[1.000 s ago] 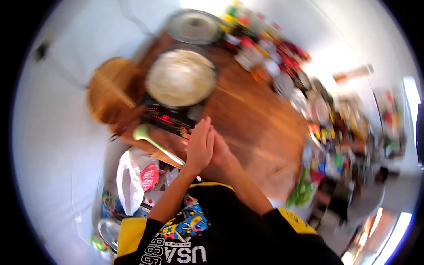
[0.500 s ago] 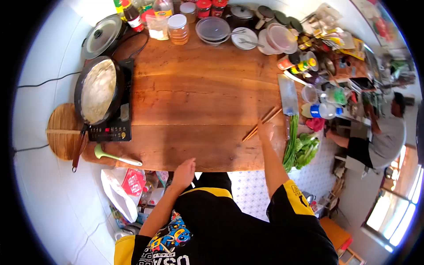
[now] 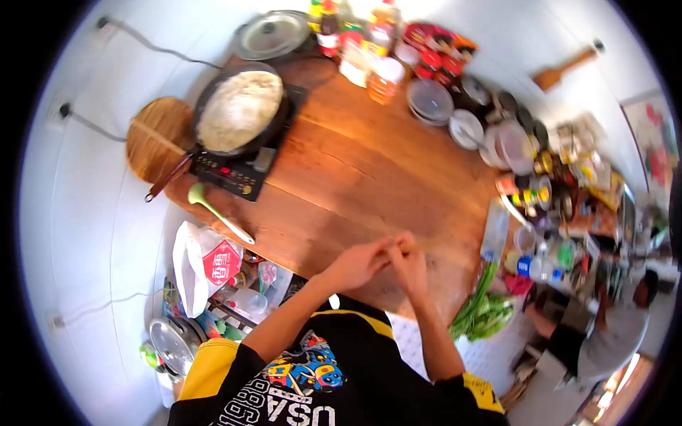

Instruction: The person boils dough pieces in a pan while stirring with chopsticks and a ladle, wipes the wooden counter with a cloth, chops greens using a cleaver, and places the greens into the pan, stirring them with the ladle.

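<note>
Using the pan (image 3: 277,128) as landmark: set on a black cooker (image 3: 226,177), with pale food (image 3: 240,113) covering most of its inside and a wooden handle (image 3: 169,176) slanting toward the wearer. Right of the pan and nearer the wearer, two hands over the table (image 3: 355,174), fingertips close together; can't tell if touching.

Left hand (image 3: 364,261), on the pan side: with fingers bent, can't tell how far open the grip or whether holding anything. Right hand (image 3: 408,266), farther from the pan: grip closed, fingers curled on chopsticks (image 3: 428,244) (badly smeared, can't count them), pointing away from the pan.

Left of the pan, round wooden lid (image 3: 150,160), just beside the handle. Nearer the wearer than the pan, green spoon (image 3: 217,213), then white bag (image 3: 187,273) with red print. Beyond the pan, glass lid (image 3: 273,35). Right of the pan along the far edge, jar (image 3: 385,78) among bottles. Well right of the pan, cleaver (image 3: 494,226) and leafy greens (image 3: 489,319); farther right again, another person (image 3: 614,341), in a grey top.
</note>
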A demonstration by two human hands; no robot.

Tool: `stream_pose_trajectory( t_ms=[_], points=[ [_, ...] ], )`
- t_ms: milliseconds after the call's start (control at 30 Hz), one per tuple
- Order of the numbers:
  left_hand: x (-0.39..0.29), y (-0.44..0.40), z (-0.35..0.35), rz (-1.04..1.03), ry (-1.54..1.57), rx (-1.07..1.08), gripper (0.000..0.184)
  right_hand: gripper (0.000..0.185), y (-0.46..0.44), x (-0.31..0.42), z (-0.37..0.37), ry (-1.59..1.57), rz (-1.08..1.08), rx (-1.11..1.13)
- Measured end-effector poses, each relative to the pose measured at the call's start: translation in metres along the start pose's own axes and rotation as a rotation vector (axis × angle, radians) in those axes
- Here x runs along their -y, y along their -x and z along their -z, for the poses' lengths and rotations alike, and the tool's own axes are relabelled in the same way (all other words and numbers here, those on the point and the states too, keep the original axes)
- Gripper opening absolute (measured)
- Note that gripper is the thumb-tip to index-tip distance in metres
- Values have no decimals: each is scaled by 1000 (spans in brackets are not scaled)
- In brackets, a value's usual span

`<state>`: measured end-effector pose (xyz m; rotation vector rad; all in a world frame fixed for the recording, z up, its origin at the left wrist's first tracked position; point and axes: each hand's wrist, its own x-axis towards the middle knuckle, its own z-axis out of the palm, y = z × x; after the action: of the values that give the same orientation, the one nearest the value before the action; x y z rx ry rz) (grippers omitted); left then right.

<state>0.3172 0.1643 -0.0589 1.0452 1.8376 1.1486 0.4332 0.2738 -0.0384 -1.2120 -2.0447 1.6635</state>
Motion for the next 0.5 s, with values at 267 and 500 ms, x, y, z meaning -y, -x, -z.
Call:
stream_pose_trajectory(
  t_ms=[267, 500],
  points=[
    [1, 22, 121, -439, -399, -351, 26, 22, -31, 120, -78, -55, 219, 207],
    [169, 52, 149, 1425, 561, -1150, 26, 10, -196, 235, -218, 97, 590, 16]
  ],
)
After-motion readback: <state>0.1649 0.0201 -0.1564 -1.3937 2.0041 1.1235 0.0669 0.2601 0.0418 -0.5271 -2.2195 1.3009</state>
